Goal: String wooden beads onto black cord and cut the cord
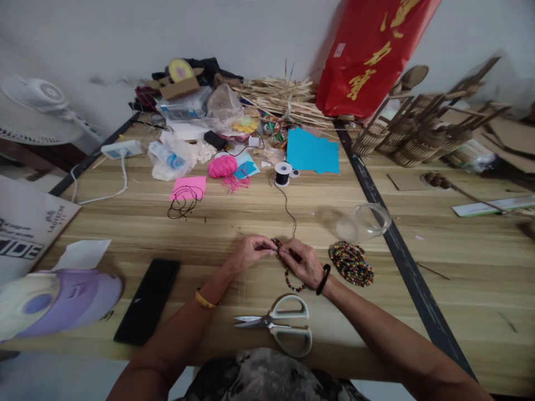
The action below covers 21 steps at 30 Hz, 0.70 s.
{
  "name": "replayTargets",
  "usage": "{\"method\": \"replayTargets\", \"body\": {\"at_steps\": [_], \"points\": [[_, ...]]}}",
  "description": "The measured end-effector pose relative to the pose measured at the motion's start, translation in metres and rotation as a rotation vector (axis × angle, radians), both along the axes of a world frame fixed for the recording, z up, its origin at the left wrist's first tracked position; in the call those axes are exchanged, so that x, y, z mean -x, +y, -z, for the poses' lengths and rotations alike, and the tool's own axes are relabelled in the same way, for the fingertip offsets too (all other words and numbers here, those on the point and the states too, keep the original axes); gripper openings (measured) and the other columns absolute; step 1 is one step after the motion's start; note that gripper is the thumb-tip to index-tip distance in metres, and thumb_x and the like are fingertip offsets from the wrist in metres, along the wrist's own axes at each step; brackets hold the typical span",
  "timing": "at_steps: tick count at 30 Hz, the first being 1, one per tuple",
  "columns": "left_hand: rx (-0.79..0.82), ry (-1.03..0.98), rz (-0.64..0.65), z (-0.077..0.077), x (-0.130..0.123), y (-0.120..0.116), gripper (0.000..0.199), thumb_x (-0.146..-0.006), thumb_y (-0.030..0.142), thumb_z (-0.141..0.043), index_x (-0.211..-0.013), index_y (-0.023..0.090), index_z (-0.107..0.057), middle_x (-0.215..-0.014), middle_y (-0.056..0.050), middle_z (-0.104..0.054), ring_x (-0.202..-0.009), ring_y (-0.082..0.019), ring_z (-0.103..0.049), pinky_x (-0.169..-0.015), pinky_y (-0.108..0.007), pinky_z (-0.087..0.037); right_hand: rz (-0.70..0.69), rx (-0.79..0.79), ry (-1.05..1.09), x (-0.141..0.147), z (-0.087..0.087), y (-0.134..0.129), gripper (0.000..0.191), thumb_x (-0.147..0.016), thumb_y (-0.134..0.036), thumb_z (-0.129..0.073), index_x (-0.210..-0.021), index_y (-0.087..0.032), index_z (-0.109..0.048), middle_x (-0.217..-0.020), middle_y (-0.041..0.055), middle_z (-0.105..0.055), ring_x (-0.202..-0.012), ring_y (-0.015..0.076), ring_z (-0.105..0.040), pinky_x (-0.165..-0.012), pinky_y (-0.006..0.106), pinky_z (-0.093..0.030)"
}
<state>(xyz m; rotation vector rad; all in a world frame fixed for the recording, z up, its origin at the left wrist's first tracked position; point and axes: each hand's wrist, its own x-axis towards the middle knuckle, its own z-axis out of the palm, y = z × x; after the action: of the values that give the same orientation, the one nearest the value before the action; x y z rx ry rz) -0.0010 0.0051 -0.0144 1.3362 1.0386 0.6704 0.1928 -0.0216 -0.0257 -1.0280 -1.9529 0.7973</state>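
Near the middle of the wooden table, a string of small multicoloured beads curves down from between my hands. My left hand pinches at the upper end of the beads, fingertips together. My right hand is closed on the bead string just to the right. A thin black cord runs from a spool down to my right hand. White-handled scissors lie partly open below my hands. A coiled pile of similar beads sits to the right.
A clear jar stands beyond the bead pile. At the left are a black phone-like slab and a purple-white device. Pink yarn, blue sheets and plastic bags lie farther back. Bamboo baskets stand at the back right.
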Motion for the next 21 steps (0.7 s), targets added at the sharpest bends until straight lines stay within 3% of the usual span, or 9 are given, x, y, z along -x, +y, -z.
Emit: {"method": "replayTargets", "body": {"at_steps": [21], "points": [[-0.030, 0.002, 0.016, 0.0006, -0.0005, -0.0001, 0.021, -0.068, 0.026, -0.072, -0.081, 0.010, -0.070, -0.078, -0.007, -0.071, -0.071, -0.013, -0.063, -0.069, -0.024, -0.047, -0.004, -0.004, -0.007, -0.0001, 0.0026, 0.0002, 0.014, -0.091, -0.027, -0.050, -0.085, -0.019, -0.060, -0.077, 0.0044, -0.061, -0.071, 0.0156, -0.058, -0.063, 0.026, -0.045]]}}
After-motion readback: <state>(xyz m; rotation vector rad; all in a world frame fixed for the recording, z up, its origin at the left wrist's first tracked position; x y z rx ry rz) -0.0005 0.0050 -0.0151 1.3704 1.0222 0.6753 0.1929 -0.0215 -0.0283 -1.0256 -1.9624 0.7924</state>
